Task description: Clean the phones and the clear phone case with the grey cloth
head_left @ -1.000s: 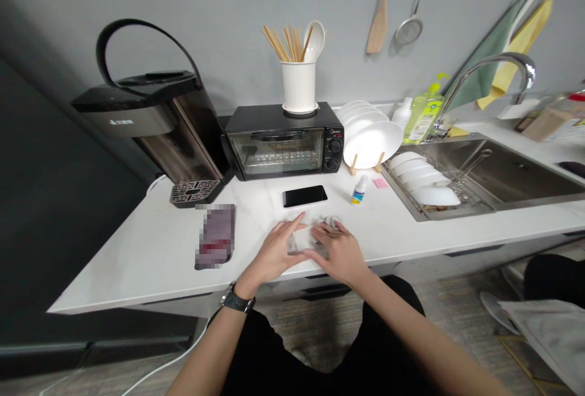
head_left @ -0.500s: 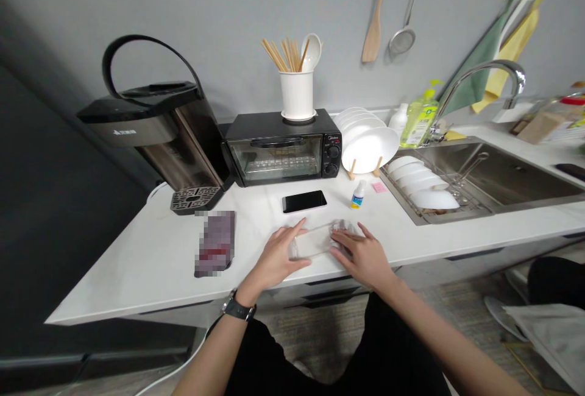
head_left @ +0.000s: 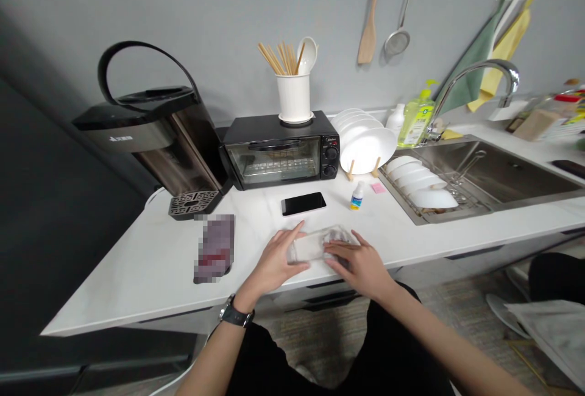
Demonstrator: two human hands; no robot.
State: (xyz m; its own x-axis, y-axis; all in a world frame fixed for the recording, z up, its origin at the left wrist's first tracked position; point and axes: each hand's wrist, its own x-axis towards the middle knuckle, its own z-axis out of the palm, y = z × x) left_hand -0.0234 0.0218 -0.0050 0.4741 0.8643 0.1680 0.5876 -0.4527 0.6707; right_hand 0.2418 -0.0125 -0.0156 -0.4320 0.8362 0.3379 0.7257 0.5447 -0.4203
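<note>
A clear phone case (head_left: 311,246) lies on the white counter (head_left: 137,268) near its front edge. My left hand (head_left: 276,260) holds the case's left end, thumb and fingers around it. My right hand (head_left: 359,260) presses a crumpled grey cloth (head_left: 337,239) onto the case's right end. A black phone (head_left: 303,204) lies face up just behind the case, apart from both hands. A small dropper bottle (head_left: 358,195) stands to the phone's right.
A black toaster oven (head_left: 281,149) with a white utensil cup (head_left: 292,94) on top stands at the back. A water dispenser (head_left: 155,134) is left. Plates in a rack (head_left: 365,146) and a sink (head_left: 484,176) are right. A dark blurred item (head_left: 214,248) lies left.
My right hand slid right along the case with the cloth, then came back a little to the left. My left hand kept its hold on the case's left end.
</note>
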